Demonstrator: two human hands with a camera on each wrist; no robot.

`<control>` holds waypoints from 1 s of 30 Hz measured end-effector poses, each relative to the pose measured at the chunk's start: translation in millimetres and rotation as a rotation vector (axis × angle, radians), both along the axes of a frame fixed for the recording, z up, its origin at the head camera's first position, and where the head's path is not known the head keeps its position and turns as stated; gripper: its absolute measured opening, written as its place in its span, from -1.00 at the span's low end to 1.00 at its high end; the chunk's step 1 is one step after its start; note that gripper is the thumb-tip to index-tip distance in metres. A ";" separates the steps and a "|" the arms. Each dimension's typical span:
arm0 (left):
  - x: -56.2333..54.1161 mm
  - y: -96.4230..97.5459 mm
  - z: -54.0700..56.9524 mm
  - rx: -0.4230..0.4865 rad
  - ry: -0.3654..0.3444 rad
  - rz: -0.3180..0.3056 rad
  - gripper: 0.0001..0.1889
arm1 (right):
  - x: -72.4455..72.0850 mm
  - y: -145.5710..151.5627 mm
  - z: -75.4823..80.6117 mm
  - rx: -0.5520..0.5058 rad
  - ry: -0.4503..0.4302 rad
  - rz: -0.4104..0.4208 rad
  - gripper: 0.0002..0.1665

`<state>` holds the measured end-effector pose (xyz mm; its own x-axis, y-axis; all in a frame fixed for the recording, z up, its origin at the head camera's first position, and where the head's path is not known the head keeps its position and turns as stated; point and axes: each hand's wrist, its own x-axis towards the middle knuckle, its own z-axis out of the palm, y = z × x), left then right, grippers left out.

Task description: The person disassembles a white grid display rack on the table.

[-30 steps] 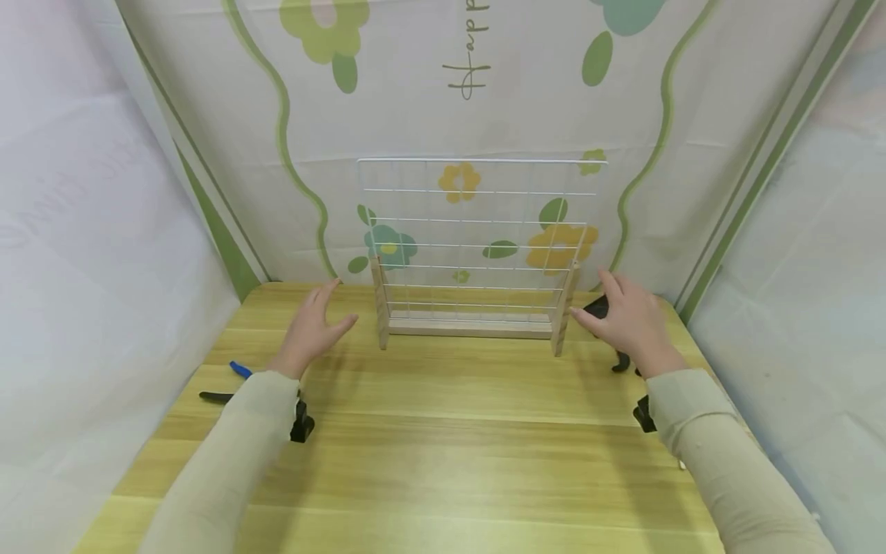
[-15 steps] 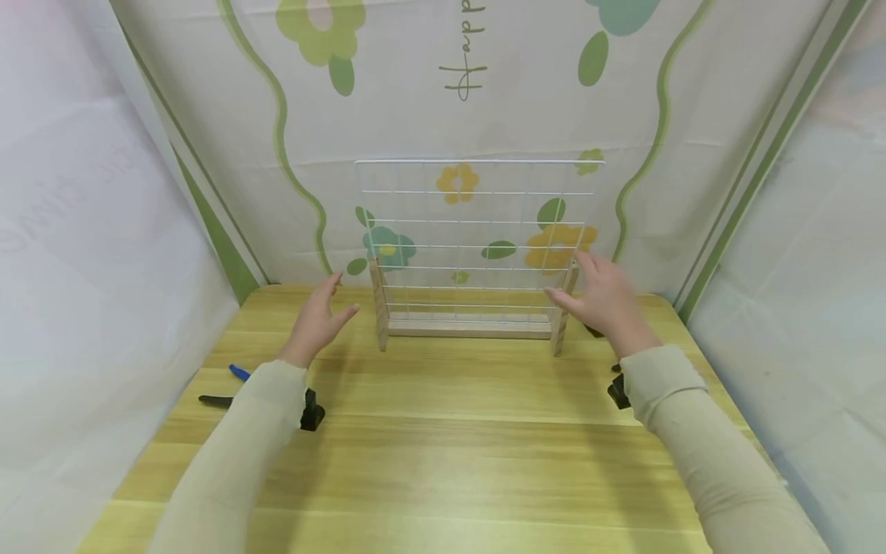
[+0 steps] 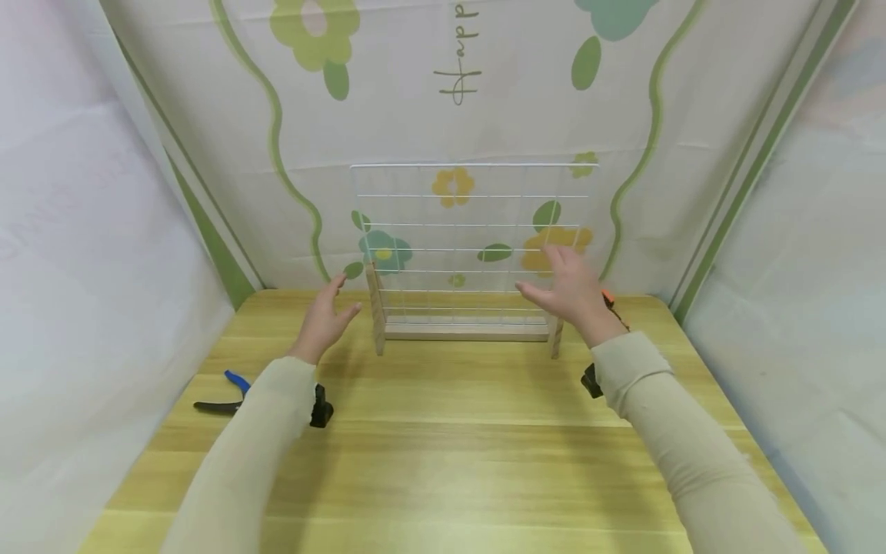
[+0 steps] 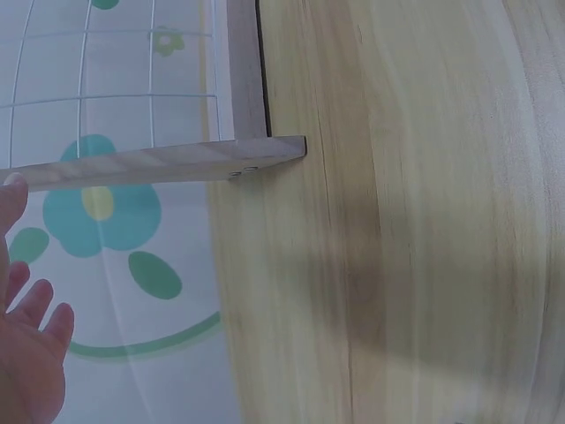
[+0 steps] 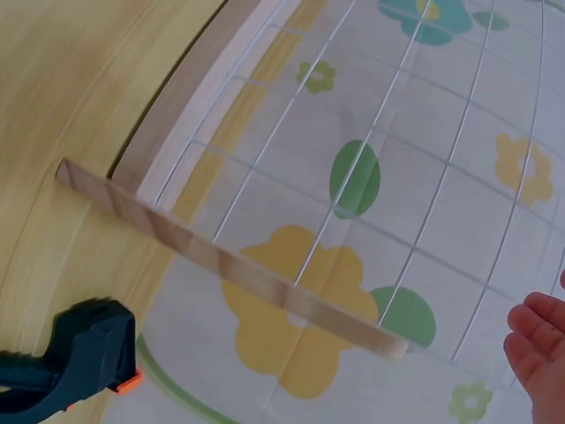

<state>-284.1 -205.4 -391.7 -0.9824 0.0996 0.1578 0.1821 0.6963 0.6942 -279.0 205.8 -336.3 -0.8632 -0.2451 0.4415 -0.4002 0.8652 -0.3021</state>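
Observation:
A white wire grid stands upright in a wooden base at the back of the table. My left hand hovers just left of the left wooden upright, thumb and fingers apart and holding nothing. In the left wrist view, its thumb overlaps the end of that upright. In front of the grid's right side is my right hand, fingers spread and nothing in them; it hides much of the right upright. The right wrist view has the fingers beyond the upright's top end.
Pliers with one blue and one black handle lie on the left, partly behind the sleeve. A black tool with an orange tip lies right of the base. Printed fabric hangs close behind the grid, with white fabric at both sides.
My right hand has moved left, from beside the right upright to in front of the grid. My left hand has shifted slightly right, toward the left upright.

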 end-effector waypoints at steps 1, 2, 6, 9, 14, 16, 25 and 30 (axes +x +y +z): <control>-0.6 0.0 -0.8 0.008 -0.001 -0.002 -0.26 | -0.4 -3.1 -0.1 -0.003 -0.006 -0.003 -0.09; -1.6 0.2 -1.6 0.011 0.002 -0.004 -0.26 | -0.6 -6.2 -0.3 -0.008 -0.010 -0.003 -0.10; -5.2 4.0 -2.8 0.020 0.002 -0.010 -0.27 | -1.5 -17.5 -3.2 -0.048 -0.017 0.006 -0.12; -7.5 8.4 -1.6 0.025 0.000 -0.008 -0.28 | -2.5 -25.6 -5.4 -0.064 -0.015 0.008 -0.13; -12.0 14.4 1.4 0.025 -0.004 -0.008 -0.27 | -5.2 -40.2 -4.7 -0.090 -0.033 0.016 -0.13; -14.1 15.6 2.0 0.019 -0.005 -0.004 -0.27 | -7.1 -45.3 -4.4 -0.109 -0.038 0.022 -0.13; -25.2 20.3 4.8 0.062 -0.003 0.009 -0.30 | -19.3 -65.9 -7.2 -0.202 -0.015 0.024 -0.17; -31.3 22.3 7.2 0.073 -0.002 0.008 -0.30 | -27.3 -77.3 -9.5 -0.250 -0.002 0.012 -0.16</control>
